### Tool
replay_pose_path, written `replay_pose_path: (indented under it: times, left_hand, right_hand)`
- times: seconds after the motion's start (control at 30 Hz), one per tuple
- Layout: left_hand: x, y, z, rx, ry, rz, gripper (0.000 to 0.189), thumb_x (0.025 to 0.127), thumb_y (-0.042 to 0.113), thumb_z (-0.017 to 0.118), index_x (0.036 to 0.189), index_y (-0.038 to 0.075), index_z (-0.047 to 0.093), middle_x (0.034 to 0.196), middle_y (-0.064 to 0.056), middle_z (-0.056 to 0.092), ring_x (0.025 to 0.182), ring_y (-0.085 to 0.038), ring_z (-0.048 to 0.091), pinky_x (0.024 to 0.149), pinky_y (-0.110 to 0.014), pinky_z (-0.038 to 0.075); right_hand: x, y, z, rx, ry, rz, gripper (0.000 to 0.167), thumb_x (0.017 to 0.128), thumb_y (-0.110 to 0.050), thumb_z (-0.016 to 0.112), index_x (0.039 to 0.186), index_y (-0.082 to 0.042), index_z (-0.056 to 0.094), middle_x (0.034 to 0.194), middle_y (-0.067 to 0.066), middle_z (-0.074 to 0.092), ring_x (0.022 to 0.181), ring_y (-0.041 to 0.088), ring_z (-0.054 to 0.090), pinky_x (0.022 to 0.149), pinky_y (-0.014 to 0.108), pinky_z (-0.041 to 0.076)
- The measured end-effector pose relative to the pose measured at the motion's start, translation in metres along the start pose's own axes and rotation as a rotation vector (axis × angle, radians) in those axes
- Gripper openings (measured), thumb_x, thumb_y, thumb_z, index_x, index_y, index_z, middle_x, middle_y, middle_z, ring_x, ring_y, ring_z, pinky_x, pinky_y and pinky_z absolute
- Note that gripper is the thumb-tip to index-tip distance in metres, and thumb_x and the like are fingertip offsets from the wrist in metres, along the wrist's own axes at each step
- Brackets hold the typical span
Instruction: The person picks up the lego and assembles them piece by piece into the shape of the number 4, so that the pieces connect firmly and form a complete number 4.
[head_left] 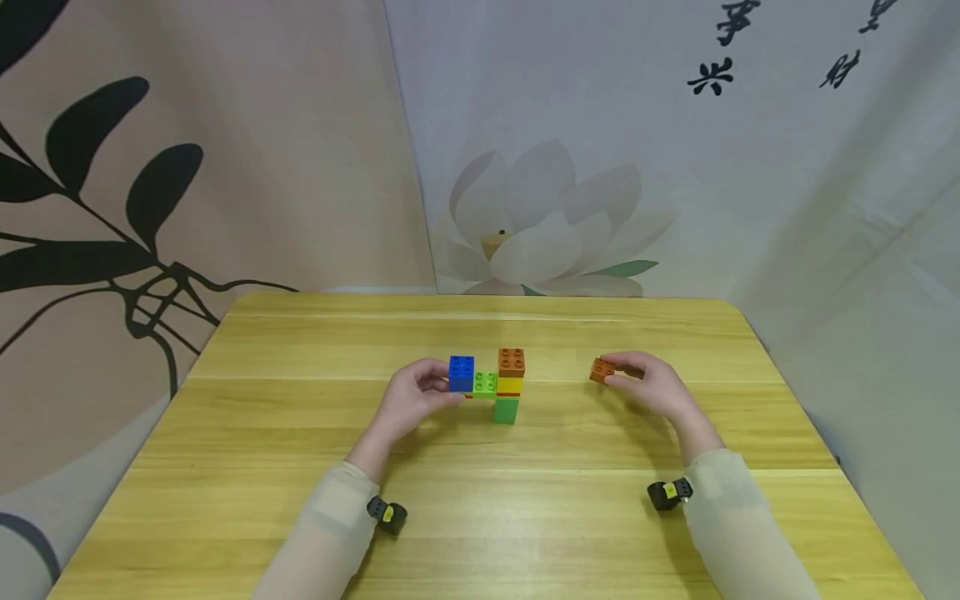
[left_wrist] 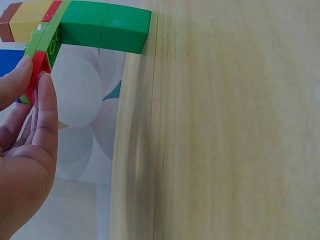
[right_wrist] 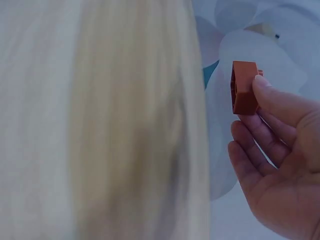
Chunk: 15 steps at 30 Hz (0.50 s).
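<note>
My left hand [head_left: 411, 398] grips the left end of a built-up toy brick structure, at a blue brick [head_left: 461, 372] and a red brick [left_wrist: 38, 75] below it. A light green brick [head_left: 485, 383] bridges across to a column: an orange-brown brick [head_left: 512, 362] on top, then a yellow brick [head_left: 510, 386], a thin red layer and green bricks [left_wrist: 105, 26] at the bottom. To the right, my right hand [head_left: 654, 385] pinches a loose orange-brown brick [right_wrist: 245, 89] between thumb and fingers, apart from the structure. Its hollow underside faces left in the right wrist view.
Both hands are over a light wooden table [head_left: 525, 517]. Behind its far edge hangs a pale cloth [head_left: 315, 167] printed with leaves, a lotus and dark characters. A small black camera [head_left: 387, 515] sits at the left wrist, another black camera [head_left: 669, 493] at the right.
</note>
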<state>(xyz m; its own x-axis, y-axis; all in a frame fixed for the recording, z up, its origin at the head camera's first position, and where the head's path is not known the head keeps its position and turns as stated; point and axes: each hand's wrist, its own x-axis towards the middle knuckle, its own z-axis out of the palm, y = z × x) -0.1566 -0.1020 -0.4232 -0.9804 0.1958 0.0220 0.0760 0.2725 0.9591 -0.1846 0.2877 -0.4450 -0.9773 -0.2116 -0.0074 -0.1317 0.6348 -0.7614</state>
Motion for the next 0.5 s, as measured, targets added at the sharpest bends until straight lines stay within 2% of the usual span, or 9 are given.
replay_pose_path:
  times: [0.2, 0.5]
  left_hand:
    - [0.012, -0.028, 0.002, -0.005, 0.006, -0.006, 0.034, 0.08, 0.001, 0.081, 0.11, -0.004, 0.066, 0.099, -0.009, 0.068, 0.09, -0.022, 0.061, 0.079, -0.027, 0.053]
    - [0.013, -0.033, 0.0, -0.019, 0.006, 0.017, 0.034, 0.079, 0.007, 0.083, 0.109, 0.0, 0.067, 0.098, -0.009, 0.068, 0.089, -0.022, 0.062, 0.079, -0.028, 0.054]
  right_hand:
    - [0.005, -0.02, 0.003, 0.008, 0.03, -0.055, 0.042, 0.094, -0.02, 0.07, 0.131, -0.003, 0.063, 0.132, 0.021, 0.058, 0.124, 0.042, 0.052, 0.103, 0.054, 0.042]
    - [0.01, -0.057, 0.005, 0.013, 0.021, -0.127, 0.04, 0.092, -0.021, 0.073, 0.13, -0.01, 0.065, 0.129, 0.013, 0.061, 0.122, 0.035, 0.054, 0.102, 0.056, 0.042]
